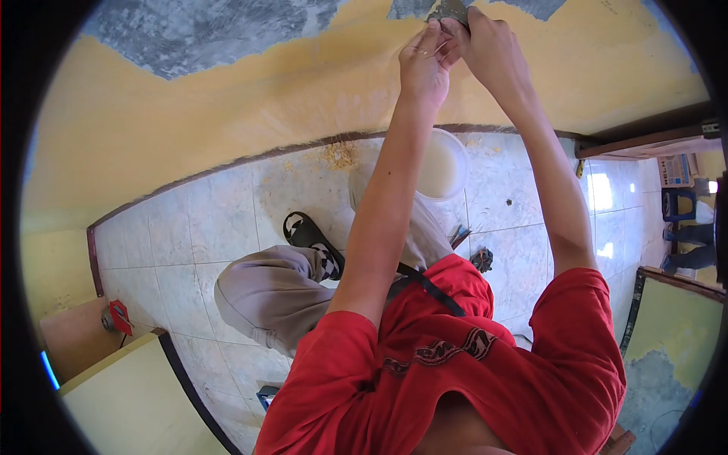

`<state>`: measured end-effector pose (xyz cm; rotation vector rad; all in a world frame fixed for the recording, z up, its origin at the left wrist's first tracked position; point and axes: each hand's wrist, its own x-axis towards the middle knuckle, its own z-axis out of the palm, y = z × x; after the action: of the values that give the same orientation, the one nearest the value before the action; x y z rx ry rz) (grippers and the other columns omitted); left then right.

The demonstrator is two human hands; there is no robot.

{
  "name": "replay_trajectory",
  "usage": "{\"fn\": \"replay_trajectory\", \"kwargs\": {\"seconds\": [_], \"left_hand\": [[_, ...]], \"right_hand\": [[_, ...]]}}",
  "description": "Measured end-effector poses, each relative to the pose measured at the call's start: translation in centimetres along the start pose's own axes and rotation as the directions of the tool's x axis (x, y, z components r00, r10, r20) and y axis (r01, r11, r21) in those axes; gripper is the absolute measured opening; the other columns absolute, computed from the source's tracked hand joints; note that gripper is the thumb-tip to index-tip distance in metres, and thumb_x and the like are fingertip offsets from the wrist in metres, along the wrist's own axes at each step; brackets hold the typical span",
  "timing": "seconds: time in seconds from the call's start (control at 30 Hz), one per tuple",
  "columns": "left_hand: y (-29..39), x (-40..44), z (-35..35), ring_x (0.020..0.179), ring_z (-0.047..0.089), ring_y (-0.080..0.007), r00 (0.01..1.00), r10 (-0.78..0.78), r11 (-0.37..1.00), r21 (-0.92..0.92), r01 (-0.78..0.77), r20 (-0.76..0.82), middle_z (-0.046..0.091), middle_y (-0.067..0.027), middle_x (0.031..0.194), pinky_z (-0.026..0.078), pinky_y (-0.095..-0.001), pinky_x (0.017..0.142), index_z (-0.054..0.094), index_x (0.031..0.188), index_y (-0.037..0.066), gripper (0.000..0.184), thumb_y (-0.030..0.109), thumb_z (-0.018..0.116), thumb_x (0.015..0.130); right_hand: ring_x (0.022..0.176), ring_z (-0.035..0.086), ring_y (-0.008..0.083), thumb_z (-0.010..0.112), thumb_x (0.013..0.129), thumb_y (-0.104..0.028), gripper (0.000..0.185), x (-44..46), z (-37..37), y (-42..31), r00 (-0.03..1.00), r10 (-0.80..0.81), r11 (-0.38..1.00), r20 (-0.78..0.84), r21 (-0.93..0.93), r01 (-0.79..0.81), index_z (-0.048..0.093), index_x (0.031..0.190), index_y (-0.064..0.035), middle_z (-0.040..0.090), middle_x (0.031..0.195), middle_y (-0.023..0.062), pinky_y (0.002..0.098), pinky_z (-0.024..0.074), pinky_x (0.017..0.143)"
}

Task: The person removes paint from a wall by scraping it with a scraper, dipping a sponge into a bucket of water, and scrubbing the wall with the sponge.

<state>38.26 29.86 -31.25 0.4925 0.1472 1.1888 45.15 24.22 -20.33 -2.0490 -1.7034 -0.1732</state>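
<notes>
At the top of the head view, my right hand (493, 53) is closed around a flat, grey scraper (450, 10), its blade against the yellow wall (303, 83). My left hand (423, 67) is closed beside it, with thumb and fingers pinching the lower edge of the scraper. A thin, pale strand shows near the left fingers. Part of the scraper is covered by my fingers and cut off by the frame's top. Large patches of bare grey plaster (212, 38) show where the yellow paint is gone.
Below my hands, a white bucket (444, 165) stands on the tiled floor (220, 220) by the wall. Paint flakes (340, 155) lie along the wall's foot. A dark crumpled item (481, 260) is near my leg. A red tool (119, 317) sits far left. Another person's legs (691, 235) appear far right.
</notes>
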Motion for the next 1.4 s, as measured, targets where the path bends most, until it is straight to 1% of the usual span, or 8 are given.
{"fn": "replay_trajectory", "kwargs": {"seconds": [0.4, 0.53, 0.6, 0.67, 0.8, 0.97, 1.17, 1.4], "left_hand": [[-1.6, 0.8, 1.7, 0.08, 0.065, -0.0127, 0.995, -0.057, 0.882, -0.47, 0.013, -0.079, 0.066, -0.0048, 0.087, 0.059, -0.0245, 0.072, 0.062, 0.102, 0.004, 0.02, 0.021, 0.054, 0.102], [-0.1, 0.3, 0.4, 0.081, 0.065, -0.0124, 0.994, -0.005, 0.953, -0.3, -0.029, -0.111, 0.066, -0.0039, 0.089, 0.059, -0.0238, 0.074, 0.062, 0.103, 0.004, 0.019, 0.022, 0.054, 0.102], [1.4, 0.6, -1.5, 0.092, 0.065, -0.0127, 0.989, -0.035, 0.996, -0.076, 0.047, 0.143, 0.068, -0.0018, 0.107, 0.057, -0.0229, 0.079, 0.06, 0.116, 0.005, 0.026, 0.026, 0.051, 0.103], [0.8, 0.9, -0.8, 0.087, 0.065, -0.012, 0.997, -0.045, 0.979, -0.196, 0.057, 0.066, 0.067, -0.0022, 0.101, 0.058, -0.0233, 0.075, 0.061, 0.11, 0.005, 0.022, 0.024, 0.052, 0.103], [-0.1, 0.6, 1.0, 0.082, 0.066, -0.0119, 0.994, -0.096, 0.822, -0.559, 0.109, 0.053, 0.066, -0.0029, 0.097, 0.059, -0.0244, 0.07, 0.061, 0.103, 0.006, 0.018, 0.022, 0.054, 0.102], [1.1, -0.2, 0.6, 0.082, 0.066, -0.0118, 0.987, -0.151, 0.917, -0.381, 0.116, -0.062, 0.067, -0.0024, 0.097, 0.058, -0.0232, 0.067, 0.061, 0.107, 0.006, 0.021, 0.026, 0.056, 0.101], [1.0, -0.3, 1.2, 0.086, 0.066, -0.0116, 0.982, -0.122, 0.955, -0.287, 0.077, -0.143, 0.068, -0.0022, 0.102, 0.057, -0.0216, 0.071, 0.06, 0.111, 0.007, 0.026, 0.03, 0.056, 0.101], [0.0, 0.5, 1.3, 0.089, 0.066, -0.0104, 0.982, -0.186, 0.84, -0.514, 0.173, 0.027, 0.068, -0.0004, 0.104, 0.056, -0.0248, 0.076, 0.061, 0.111, 0.009, 0.028, 0.033, 0.054, 0.102]], "right_hand": [[0.077, 0.068, 0.0445, 0.052, 0.096, -0.032, 0.037, 1.0, -1.8, -2.2, 0.998, 0.0, 0.968, 0.068, -0.249, 0.017, 0.062, 0.096, 0.0041, 0.067, 0.08, 0.0277, 0.0506, 0.0546, 0.065], [0.072, 0.07, 0.0404, 0.053, 0.095, -0.027, 0.033, 0.3, -0.7, -2.4, 0.999, -0.025, 0.989, -0.033, -0.148, 0.02, 0.064, 0.09, 0.004, 0.069, 0.079, 0.0244, 0.0468, 0.0567, 0.061], [0.07, 0.068, 0.0406, 0.053, 0.096, -0.037, 0.041, 0.7, 0.4, -1.8, 1.0, -0.018, 0.992, -0.011, -0.128, 0.016, 0.062, 0.089, 0.0023, 0.068, 0.075, 0.0224, 0.0474, 0.0546, 0.059], [0.068, 0.067, 0.0407, 0.052, 0.097, -0.048, 0.05, 0.6, 0.2, -2.1, 1.0, 0.0, 0.993, 0.023, -0.119, 0.002, 0.059, 0.088, 0.0006, 0.067, 0.071, 0.0204, 0.0479, 0.0525, 0.057], [0.069, 0.071, 0.036, 0.055, 0.093, -0.024, 0.029, 0.8, -0.7, -4.3, 0.998, -0.064, 0.936, 0.025, -0.345, 0.069, 0.066, 0.085, 0.0019, 0.069, 0.077, 0.021, 0.0435, 0.0575, 0.059], [0.069, 0.071, 0.0336, 0.056, 0.091, -0.022, 0.025, 0.4, 0.1, -3.4, 0.992, -0.126, 0.89, 0.022, -0.439, 0.123, 0.066, 0.084, 0.0, 0.069, 0.072, 0.0195, 0.0419, 0.0576, 0.058], [0.067, 0.067, 0.0423, 0.053, 0.096, -0.05, 0.053, 0.8, 0.4, -2.9, 0.999, -0.013, 0.981, -0.04, -0.195, 0.005, 0.059, 0.083, 0.0019, 0.065, 0.068, 0.0227, 0.0495, 0.0528, 0.057], [0.068, 0.071, 0.0354, 0.056, 0.091, -0.02, 0.023, 0.4, -0.3, -5.0, 0.992, -0.11, 0.914, -0.057, -0.399, 0.078, 0.065, 0.085, 0.0005, 0.069, 0.072, 0.0206, 0.0425, 0.0574, 0.058]]}}
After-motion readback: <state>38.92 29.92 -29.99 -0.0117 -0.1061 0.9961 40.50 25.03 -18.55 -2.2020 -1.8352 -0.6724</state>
